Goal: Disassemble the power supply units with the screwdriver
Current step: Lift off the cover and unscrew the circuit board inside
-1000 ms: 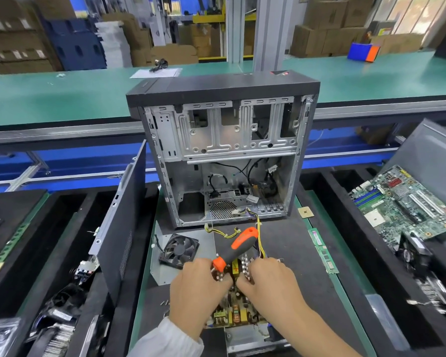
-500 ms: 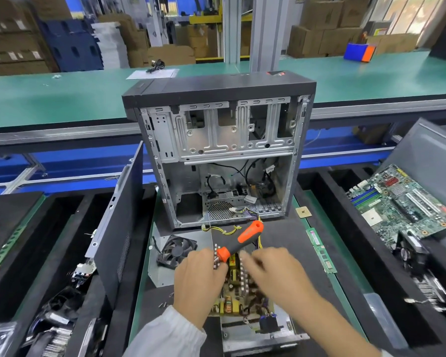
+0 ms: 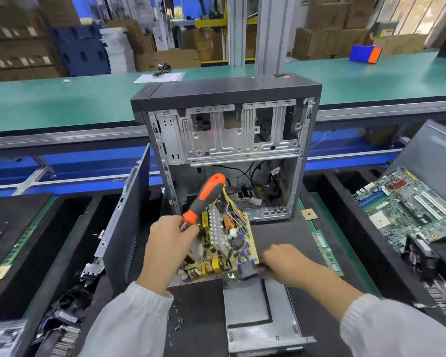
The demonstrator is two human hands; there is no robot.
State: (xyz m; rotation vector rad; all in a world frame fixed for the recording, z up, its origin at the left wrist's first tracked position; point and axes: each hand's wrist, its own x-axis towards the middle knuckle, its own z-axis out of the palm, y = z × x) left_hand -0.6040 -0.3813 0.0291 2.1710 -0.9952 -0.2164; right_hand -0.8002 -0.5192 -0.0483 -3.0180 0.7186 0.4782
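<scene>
We hold the yellow power supply circuit board (image 3: 224, 243) tilted above the black mat, in front of the open grey metal computer case (image 3: 227, 150). Our left hand (image 3: 169, 243) grasps the board's left edge together with the orange-and-grey screwdriver (image 3: 204, 199), whose handle points up and away. Our right hand (image 3: 286, 264) has its fingers curled around the black connector block (image 3: 247, 270) at the board's near right corner. The grey metal housing (image 3: 258, 315) lies just below the board.
</scene>
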